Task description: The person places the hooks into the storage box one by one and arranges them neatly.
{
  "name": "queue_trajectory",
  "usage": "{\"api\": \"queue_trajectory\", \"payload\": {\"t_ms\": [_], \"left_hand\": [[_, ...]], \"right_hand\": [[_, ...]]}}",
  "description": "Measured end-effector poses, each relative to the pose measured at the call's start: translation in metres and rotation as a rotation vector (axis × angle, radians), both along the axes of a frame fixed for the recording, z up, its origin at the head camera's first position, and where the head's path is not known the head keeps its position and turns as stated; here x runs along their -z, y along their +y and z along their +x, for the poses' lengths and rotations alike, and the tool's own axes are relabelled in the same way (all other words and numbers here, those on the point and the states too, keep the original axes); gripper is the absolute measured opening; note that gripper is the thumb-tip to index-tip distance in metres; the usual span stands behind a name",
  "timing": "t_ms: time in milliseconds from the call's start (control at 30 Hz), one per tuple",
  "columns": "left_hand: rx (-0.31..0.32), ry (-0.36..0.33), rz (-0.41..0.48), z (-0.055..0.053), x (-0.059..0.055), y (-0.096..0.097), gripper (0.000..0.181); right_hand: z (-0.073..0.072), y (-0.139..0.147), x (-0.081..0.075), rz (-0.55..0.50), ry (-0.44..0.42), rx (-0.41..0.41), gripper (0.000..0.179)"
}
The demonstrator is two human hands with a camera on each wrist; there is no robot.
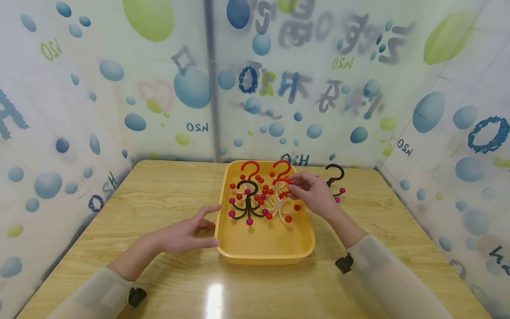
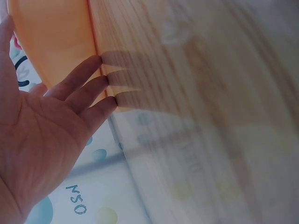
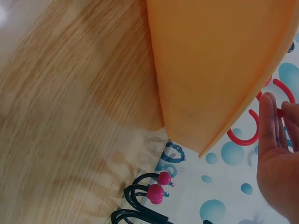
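A yellow plastic tray (image 1: 264,241) holds several small hook-topped hangers whose curved arms end in balls. In its right half, my right hand (image 1: 312,192) pinches the red hook of a hanger (image 1: 280,204) with pale arms and red balls. To the left of that stands a black hanger (image 1: 249,204) with magenta balls. Two more red hooks rise at the back, their lower parts overlapped by the nearer hangers. My left hand (image 1: 183,235) touches the tray's left side; in the left wrist view its fingers (image 2: 88,88) extend along the outer wall.
Outside the tray, behind my right hand, another black hanger (image 1: 334,173) with magenta balls stands on the wooden table (image 1: 159,274). A printed curtain (image 1: 179,110) surrounds the table at the back and sides.
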State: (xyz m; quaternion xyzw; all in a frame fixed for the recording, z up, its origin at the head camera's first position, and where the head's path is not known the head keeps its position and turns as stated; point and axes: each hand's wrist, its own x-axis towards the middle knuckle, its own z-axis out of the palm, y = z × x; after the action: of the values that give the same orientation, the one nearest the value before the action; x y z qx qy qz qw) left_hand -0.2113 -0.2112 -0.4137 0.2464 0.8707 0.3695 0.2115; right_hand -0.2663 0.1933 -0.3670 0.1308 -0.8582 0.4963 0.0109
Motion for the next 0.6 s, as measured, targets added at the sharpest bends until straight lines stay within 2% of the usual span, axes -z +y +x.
{"api": "queue_trajectory", "payload": {"t_ms": [600], "left_hand": [[-0.007,-0.003,-0.014,0.001,-0.0025,0.0013,0.096]], "right_hand": [[-0.0045,0.0075,0.0009,0.026,-0.05,-0.026,0.026]]}}
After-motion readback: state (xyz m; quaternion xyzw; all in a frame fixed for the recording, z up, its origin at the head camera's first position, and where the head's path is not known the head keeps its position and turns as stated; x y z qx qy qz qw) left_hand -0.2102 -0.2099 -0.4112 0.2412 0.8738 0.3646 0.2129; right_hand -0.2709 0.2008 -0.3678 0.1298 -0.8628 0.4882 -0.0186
